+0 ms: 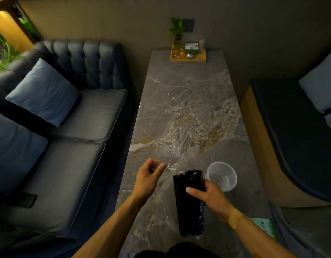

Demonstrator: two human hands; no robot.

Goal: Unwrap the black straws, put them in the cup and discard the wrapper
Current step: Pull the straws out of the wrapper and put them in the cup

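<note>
My right hand point(210, 197) grips a bundle of black straws point(189, 203) around its middle, holding it upright above the near end of the marble table point(189, 101). Some clear wrapper still clings to the bundle's lower right side. A clear plastic cup point(221, 175) stands just right of the bundle's top, partly behind my fingers. My left hand point(149, 178) hovers left of the bundle with curled fingers, pinching the edge of a clear, crinkled plastic wrapper point(175, 155) that stretches away over the table.
A wooden tray point(188, 59) with a plant, a box and small items sits at the table's far end. A dark sofa point(77, 118) with blue cushions runs along the left, and a bench seat point(295, 131) on the right. A green booklet point(267, 228) lies near my right forearm.
</note>
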